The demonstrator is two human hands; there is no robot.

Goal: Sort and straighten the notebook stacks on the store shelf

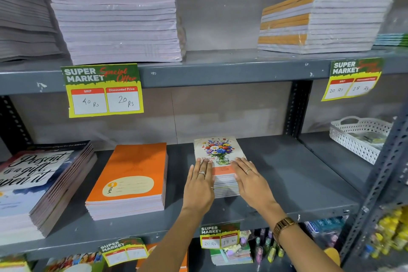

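Floral notebook stack (218,152), between flat fingers (204,166)

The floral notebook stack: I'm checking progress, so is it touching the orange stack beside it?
No, the floral notebook stack stands apart from the orange stack, with bare shelf showing between them.

Upper left of your frame, the shelf-edge price tag (102,90) reads "SUPER MARKET Special Offer, MRP 40 Rs, Discounted Price 20 Rs"; the tag at right (352,79) shows 20 Rs, 18 Rs.

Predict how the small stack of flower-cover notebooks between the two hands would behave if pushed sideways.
The stack of flower-cover notebooks is loose, thin books, so it would probably shear, upper books sliding first. It looks low, so tipping seems unlikely. Hands pressing both sides should keep it square.
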